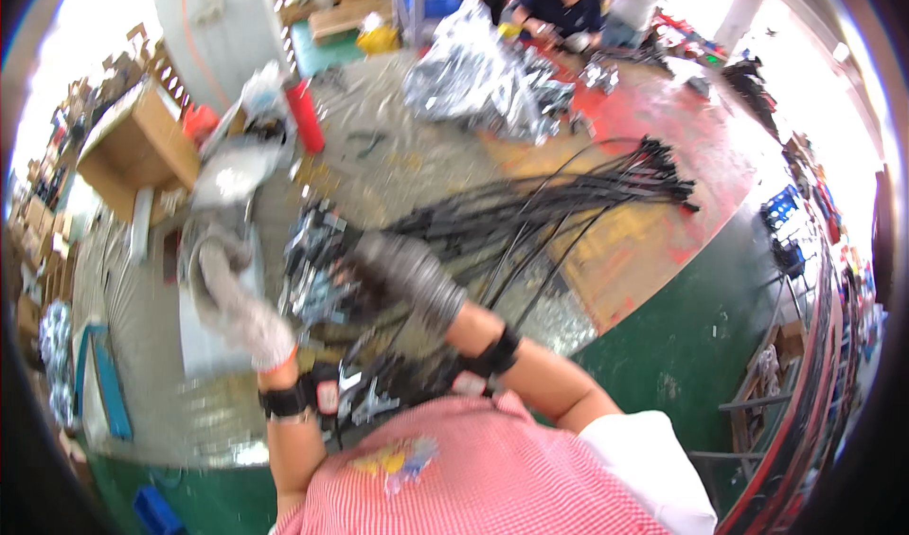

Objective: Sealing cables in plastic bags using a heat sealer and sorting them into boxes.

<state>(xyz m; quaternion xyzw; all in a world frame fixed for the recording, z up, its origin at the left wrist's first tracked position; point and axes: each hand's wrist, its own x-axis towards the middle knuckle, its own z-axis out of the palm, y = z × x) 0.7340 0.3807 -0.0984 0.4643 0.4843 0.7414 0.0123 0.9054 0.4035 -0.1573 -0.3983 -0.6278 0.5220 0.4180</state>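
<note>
My left hand point(229, 298), in a pale knitted glove, is over a white sheet point(204, 341) on the table. Motion blurs its fingers, and I cannot make out anything in them. My right hand point(412, 275), in a dark grey glove, reaches over the near end of a bundle of long black cables point(492, 218). Its fingertips blur into the dark pile beside silvery metal pieces point(317, 294), so any grip there is hidden. More silvery pieces point(369, 402) lie among black cables close to my body.
A red cylinder point(305, 118) and an open cardboard box point(142, 156) stand at the far left. Crumpled clear plastic point(473, 71) covers part of the table's far side. Beyond it sits a person in dark clothing point(563, 14). A blue tray point(156, 511) is at the lower left.
</note>
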